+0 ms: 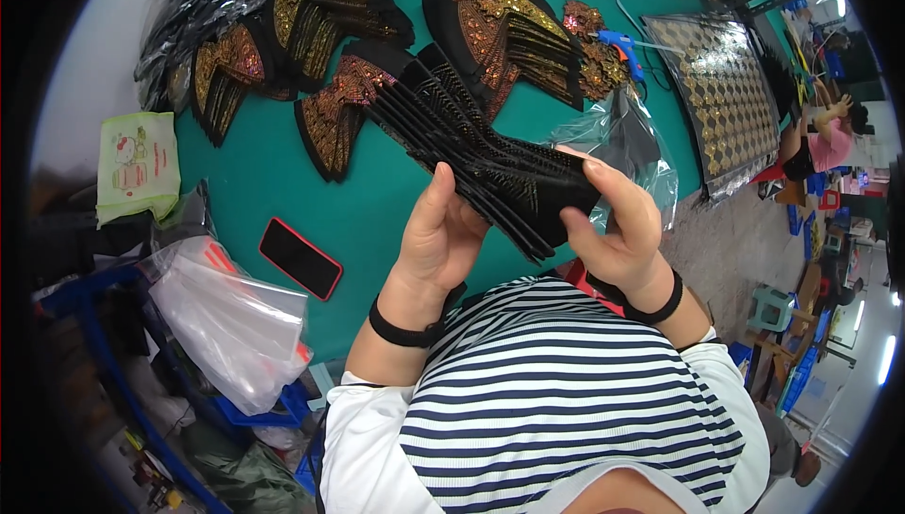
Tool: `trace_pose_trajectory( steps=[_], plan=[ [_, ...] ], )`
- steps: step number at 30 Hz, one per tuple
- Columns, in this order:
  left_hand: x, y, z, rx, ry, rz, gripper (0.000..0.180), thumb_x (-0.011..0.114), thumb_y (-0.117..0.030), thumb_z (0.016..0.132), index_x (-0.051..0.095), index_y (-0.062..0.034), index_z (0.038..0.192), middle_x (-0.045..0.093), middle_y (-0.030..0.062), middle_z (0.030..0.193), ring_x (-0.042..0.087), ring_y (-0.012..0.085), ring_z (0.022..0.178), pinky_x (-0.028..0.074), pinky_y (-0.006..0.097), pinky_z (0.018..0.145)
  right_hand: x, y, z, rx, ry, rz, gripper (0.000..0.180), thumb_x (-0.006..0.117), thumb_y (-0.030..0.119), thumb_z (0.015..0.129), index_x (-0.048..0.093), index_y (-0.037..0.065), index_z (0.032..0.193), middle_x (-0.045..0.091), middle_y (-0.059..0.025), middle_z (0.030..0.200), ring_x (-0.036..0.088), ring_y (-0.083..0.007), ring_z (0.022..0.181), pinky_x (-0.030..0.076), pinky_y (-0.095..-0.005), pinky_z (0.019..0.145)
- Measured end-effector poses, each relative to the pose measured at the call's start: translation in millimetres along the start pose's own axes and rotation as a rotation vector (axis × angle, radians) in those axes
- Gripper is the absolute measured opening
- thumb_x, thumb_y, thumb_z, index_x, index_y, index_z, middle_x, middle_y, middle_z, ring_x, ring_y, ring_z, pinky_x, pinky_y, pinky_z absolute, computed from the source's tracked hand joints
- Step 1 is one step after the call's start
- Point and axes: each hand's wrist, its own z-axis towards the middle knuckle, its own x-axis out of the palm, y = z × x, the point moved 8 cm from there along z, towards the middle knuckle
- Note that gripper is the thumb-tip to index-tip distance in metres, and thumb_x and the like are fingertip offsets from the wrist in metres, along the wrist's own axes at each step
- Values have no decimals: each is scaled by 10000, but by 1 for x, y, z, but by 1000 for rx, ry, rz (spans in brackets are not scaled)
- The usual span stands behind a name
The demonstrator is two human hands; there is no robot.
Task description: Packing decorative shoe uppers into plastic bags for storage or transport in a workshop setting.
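Note:
Between my two hands is a stack of black fabric pieces (514, 170) with rows of dark beading, tilted above the green table (226, 198). My left hand (441, 236) is closed round its left edge, thumb up along the side. On the right end, my right hand (617, 227) grips the stack, its thumb and fingertips on the black cloth. Just beyond lie fanned piles of black pieces with gold and copper sequins: one pile (325, 123) to the left, partly behind the stack, and a larger pile (504, 29) farther off.
A red-edged phone (301, 259) and clear plastic bags (226, 326) lie at the left. Farther right are a blue glue gun (622, 50), a crumpled clear bag (627, 132) and a sheet of gold motifs (721, 95). Another person (830, 142) sits at far right.

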Motion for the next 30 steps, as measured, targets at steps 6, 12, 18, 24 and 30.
trace_pose_trajectory(
  steps=[6, 12, 18, 24, 30],
  plan=[
    [-4, 1, 0, -23, 13, 3, 495, 455, -439, 927, 468, -59, 1244, 560, 82, 1197, 514, 208, 1127, 373, 389, 980, 8, 4, 1, -136, 90, -71, 361, 661, -7, 662, 620, -10, 1021, 602, -230, 1072, 644, -317, 870, 513, -332, 749],
    [-4, 0, 0, -22, 8, 21, 516, 468, -453, 917, 463, -60, 1252, 549, 80, 1214, 496, 211, 1146, 353, 394, 991, 8, 3, 7, -3, 133, 161, 412, 745, 161, 672, 623, -16, 1023, 581, -240, 1113, 620, -317, 934, 489, -348, 782],
    [-4, -1, 0, -5, -8, 35, 521, 476, -458, 912, 467, -60, 1249, 552, 78, 1209, 499, 211, 1140, 353, 396, 989, 11, 2, 4, -16, 111, 73, 516, 805, 269, 618, 629, 5, 1025, 590, -225, 1108, 616, -289, 896, 472, -323, 761],
    [-7, -2, 0, -2, -9, 40, 517, 476, -459, 912, 475, -60, 1241, 558, 81, 1199, 505, 209, 1131, 359, 394, 984, 13, 1, 5, -21, 110, 52, 488, 801, 239, 620, 631, 10, 1016, 596, -218, 1102, 616, -280, 880, 467, -320, 749],
    [-17, -10, -2, 23, -26, 31, 517, 494, -454, 905, 489, -51, 1229, 554, 81, 1206, 501, 209, 1134, 358, 388, 986, 24, -2, 9, -57, 120, 20, 371, 702, 47, 670, 616, 5, 1029, 608, -222, 1073, 629, -295, 856, 483, -329, 710]
  ],
)
